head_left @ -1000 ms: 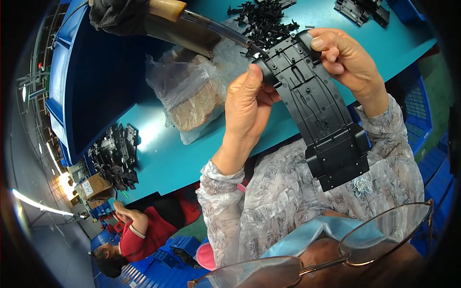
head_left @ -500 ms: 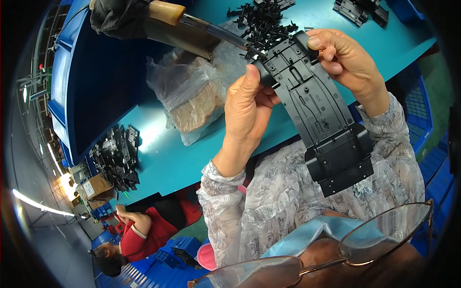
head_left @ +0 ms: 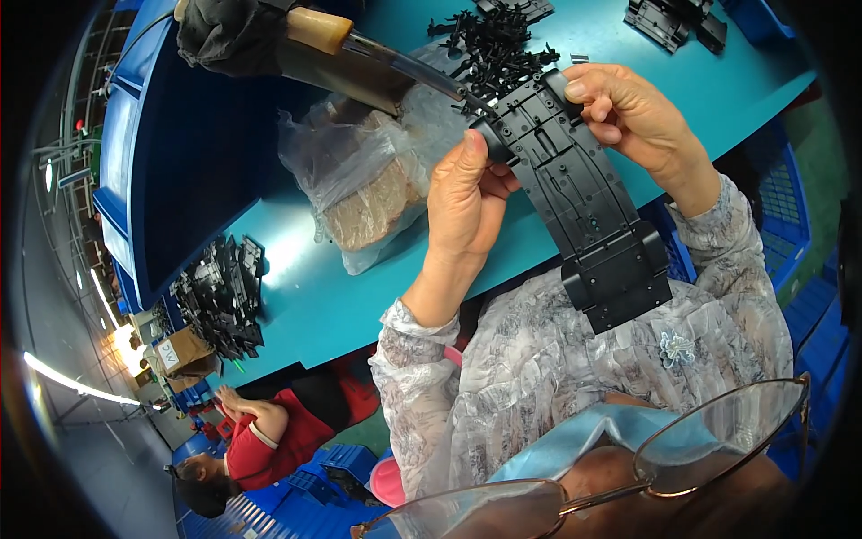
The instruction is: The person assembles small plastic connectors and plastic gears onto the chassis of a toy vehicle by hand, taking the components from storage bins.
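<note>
Between both hands I hold a black plastic toy-car chassis, long and flat with arched wheel wells at its two ends. It slants from the upper left down to the lower right. My left hand grips the left wheel well at the far end, thumb on top. My right hand pinches the opposite wheel well between thumb and fingers. A soldering iron with a wooden handle reaches in from the upper left. Its tip is at the chassis's far left corner; whether it touches, I cannot tell.
Small black parts lie heaped beyond the chassis. A plastic-wrapped brown block rests on the teal table. More black plastic parts are piled left, near a blue bin. A person in red sits at lower left.
The chassis's near end has swung slightly left and away from my body. My right hand has moved slightly left and down with it. Both hands keep their hold.
</note>
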Demonstrator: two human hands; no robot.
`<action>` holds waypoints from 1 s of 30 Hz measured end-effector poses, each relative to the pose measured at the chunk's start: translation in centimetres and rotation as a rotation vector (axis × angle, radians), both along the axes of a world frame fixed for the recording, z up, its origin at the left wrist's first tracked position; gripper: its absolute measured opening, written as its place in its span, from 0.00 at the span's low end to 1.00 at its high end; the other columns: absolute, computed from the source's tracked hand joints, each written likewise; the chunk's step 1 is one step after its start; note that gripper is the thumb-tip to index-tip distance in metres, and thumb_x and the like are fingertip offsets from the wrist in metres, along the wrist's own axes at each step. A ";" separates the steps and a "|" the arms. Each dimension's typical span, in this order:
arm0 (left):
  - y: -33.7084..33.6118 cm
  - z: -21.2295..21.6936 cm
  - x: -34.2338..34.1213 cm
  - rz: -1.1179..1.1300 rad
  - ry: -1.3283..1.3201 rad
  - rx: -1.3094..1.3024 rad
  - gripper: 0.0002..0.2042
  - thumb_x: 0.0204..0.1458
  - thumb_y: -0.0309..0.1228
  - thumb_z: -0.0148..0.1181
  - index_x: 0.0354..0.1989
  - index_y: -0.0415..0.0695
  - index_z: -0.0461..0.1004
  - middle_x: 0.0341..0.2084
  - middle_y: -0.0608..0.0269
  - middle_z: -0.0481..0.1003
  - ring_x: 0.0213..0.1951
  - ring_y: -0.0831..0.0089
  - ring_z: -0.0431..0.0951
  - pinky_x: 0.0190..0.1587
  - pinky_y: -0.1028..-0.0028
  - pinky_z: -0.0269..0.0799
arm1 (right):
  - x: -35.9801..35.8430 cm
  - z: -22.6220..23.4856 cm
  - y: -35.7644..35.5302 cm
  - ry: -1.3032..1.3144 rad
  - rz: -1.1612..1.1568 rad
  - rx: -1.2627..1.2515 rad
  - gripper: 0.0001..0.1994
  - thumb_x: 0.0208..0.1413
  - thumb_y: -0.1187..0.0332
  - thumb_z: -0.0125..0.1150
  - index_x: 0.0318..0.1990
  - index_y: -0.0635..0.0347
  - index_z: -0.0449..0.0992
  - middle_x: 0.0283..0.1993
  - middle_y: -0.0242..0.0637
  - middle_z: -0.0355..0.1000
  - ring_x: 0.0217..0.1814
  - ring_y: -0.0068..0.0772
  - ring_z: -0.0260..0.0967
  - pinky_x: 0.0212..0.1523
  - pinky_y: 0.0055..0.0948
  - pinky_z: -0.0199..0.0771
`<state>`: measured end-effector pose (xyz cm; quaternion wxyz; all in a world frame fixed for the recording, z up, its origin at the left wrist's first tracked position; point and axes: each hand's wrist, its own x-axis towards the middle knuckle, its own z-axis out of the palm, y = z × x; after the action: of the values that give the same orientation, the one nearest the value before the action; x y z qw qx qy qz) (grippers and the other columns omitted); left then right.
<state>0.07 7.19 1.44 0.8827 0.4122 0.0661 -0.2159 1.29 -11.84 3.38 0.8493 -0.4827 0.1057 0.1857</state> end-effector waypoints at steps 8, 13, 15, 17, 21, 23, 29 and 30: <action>-0.1 -0.1 0.3 0.019 0.010 -0.024 0.14 0.46 0.42 0.52 0.25 0.41 0.71 0.22 0.65 0.71 0.23 0.78 0.68 0.26 0.78 0.66 | 0.2 0.1 -0.1 0.003 0.012 0.014 0.05 0.44 0.67 0.56 0.23 0.58 0.70 0.15 0.20 0.59 0.12 0.09 0.50 0.11 0.08 0.47; 0.0 0.2 0.5 0.014 0.026 -0.050 0.15 0.47 0.42 0.51 0.28 0.40 0.70 0.24 0.62 0.72 0.25 0.75 0.70 0.28 0.76 0.68 | 0.4 0.2 0.0 0.024 0.021 0.030 0.06 0.44 0.67 0.56 0.23 0.57 0.70 0.15 0.20 0.59 0.11 0.10 0.50 0.11 0.09 0.45; -0.5 1.1 0.6 0.044 0.044 -0.108 0.16 0.48 0.41 0.50 0.31 0.39 0.70 0.27 0.59 0.72 0.29 0.71 0.72 0.31 0.72 0.70 | 0.5 0.3 0.0 0.040 0.019 0.025 0.06 0.44 0.67 0.56 0.22 0.57 0.70 0.15 0.20 0.59 0.10 0.10 0.49 0.11 0.10 0.44; -0.3 0.8 0.8 0.031 0.038 -0.139 0.16 0.48 0.41 0.49 0.32 0.38 0.69 0.28 0.57 0.72 0.30 0.70 0.73 0.32 0.70 0.71 | 0.7 0.4 0.1 0.032 0.014 0.018 0.07 0.43 0.67 0.57 0.20 0.56 0.69 0.14 0.20 0.59 0.09 0.10 0.48 0.10 0.11 0.44; -0.2 0.9 1.1 0.015 0.018 -0.158 0.17 0.49 0.41 0.48 0.33 0.37 0.68 0.29 0.56 0.72 0.31 0.68 0.73 0.33 0.69 0.72 | 1.1 0.4 0.3 0.035 0.011 0.027 0.09 0.43 0.67 0.58 0.17 0.55 0.66 0.13 0.20 0.59 0.09 0.10 0.48 0.10 0.11 0.44; -0.1 0.8 1.2 0.021 0.026 -0.176 0.17 0.49 0.41 0.48 0.33 0.37 0.68 0.29 0.57 0.72 0.30 0.69 0.73 0.32 0.69 0.72 | 1.2 0.4 0.3 0.042 0.004 0.027 0.10 0.42 0.67 0.58 0.15 0.55 0.65 0.13 0.20 0.59 0.08 0.10 0.48 0.10 0.11 0.43; -0.1 0.9 1.6 0.027 0.044 -0.179 0.17 0.49 0.41 0.48 0.33 0.37 0.68 0.28 0.57 0.72 0.29 0.70 0.73 0.31 0.70 0.72 | 1.5 0.4 0.7 0.045 -0.042 0.017 0.11 0.42 0.67 0.58 0.14 0.54 0.65 0.13 0.21 0.59 0.08 0.10 0.47 0.10 0.11 0.41; -0.2 1.0 1.7 0.031 0.048 -0.185 0.17 0.49 0.41 0.48 0.33 0.37 0.68 0.29 0.57 0.72 0.29 0.70 0.73 0.31 0.70 0.72 | 1.6 0.4 0.7 0.045 -0.042 0.017 0.11 0.42 0.67 0.58 0.14 0.54 0.65 0.13 0.21 0.59 0.08 0.10 0.47 0.10 0.11 0.41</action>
<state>1.78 7.04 2.44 0.9183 0.3225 0.0734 -0.2174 2.91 -11.11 3.73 0.8545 -0.4688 0.1333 0.1797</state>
